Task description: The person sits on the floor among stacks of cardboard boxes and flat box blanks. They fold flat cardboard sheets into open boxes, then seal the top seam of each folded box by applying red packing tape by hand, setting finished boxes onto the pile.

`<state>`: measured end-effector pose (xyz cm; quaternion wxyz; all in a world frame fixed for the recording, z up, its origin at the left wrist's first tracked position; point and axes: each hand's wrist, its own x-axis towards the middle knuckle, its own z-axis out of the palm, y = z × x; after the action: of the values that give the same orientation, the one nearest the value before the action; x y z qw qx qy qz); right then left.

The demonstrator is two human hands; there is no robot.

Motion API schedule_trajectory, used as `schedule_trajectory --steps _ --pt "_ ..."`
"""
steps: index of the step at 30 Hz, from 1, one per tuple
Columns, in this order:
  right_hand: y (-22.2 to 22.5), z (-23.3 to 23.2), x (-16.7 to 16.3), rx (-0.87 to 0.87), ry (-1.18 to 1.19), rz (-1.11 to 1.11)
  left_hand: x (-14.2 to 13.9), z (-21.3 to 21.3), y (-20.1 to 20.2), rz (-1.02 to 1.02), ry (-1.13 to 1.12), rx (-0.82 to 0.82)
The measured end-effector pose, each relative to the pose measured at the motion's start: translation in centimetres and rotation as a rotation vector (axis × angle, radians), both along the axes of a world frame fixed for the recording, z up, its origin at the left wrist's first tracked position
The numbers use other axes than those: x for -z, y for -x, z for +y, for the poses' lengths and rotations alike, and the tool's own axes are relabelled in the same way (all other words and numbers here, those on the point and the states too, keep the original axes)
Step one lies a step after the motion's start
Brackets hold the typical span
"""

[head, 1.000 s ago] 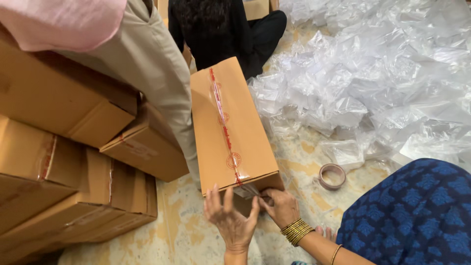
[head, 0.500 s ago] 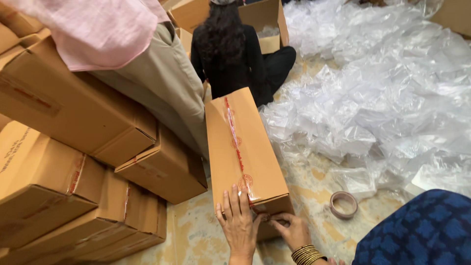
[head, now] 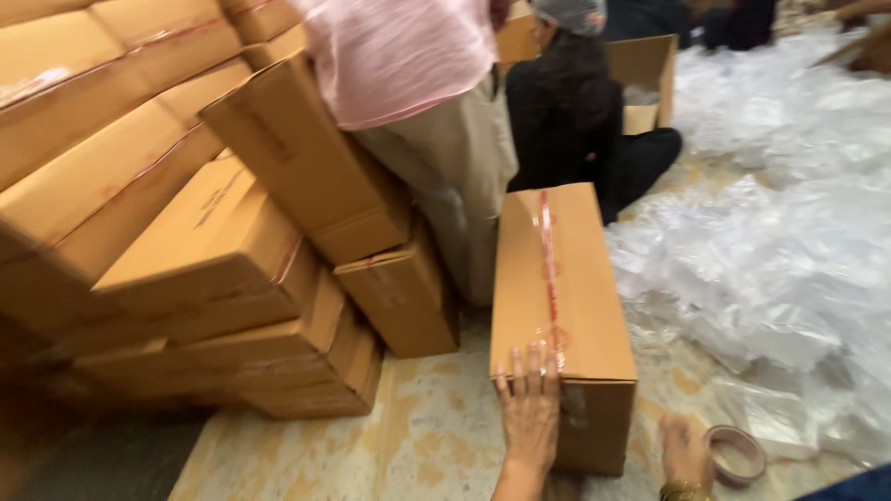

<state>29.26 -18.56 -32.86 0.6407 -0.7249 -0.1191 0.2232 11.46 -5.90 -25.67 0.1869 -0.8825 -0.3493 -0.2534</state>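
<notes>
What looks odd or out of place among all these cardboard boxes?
The stacked boxes on the left sit tilted and uneven rather than squared. The tape strip along the sealed box under the left hand looks wrinkled. Clear plastic bags lie heaped loosely across the floor.

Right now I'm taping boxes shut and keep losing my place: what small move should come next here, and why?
Probably reach the right hand for the tape roll just beside it. The left hand lies flat over the box at its near end, where the red-printed tape along the top seam folds down, so that end looks ready for more tape.
</notes>
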Motion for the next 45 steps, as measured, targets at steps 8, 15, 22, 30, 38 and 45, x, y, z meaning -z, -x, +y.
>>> schedule_trajectory --steps 8,15,22,30,38,45 --pt "-6.2 8.3 -9.4 -0.295 0.023 -0.333 -3.1 -3.8 -0.1 -0.028 0.4 0.178" --pt "-4.8 6.0 -9.4 -0.446 0.043 -0.358 -5.2 -5.4 1.0 -0.193 0.271 0.323" --pt "-1.5 -0.7 -6.0 -0.498 0.032 -0.172 -9.3 -1.0 3.1 -0.622 0.372 0.0" --pt "1.0 -7.5 3.5 -0.536 -0.083 -0.167 -11.4 -3.7 3.1 -0.67 0.918 -0.154" --pt "-7.1 -2.5 -2.0 -0.504 -0.133 0.144 -5.0 -1.1 12.6 -0.495 0.452 0.178" --pt "-1.7 3.7 -5.6 -0.626 -0.181 0.248 1.8 2.3 21.1 -0.439 0.239 -0.248"
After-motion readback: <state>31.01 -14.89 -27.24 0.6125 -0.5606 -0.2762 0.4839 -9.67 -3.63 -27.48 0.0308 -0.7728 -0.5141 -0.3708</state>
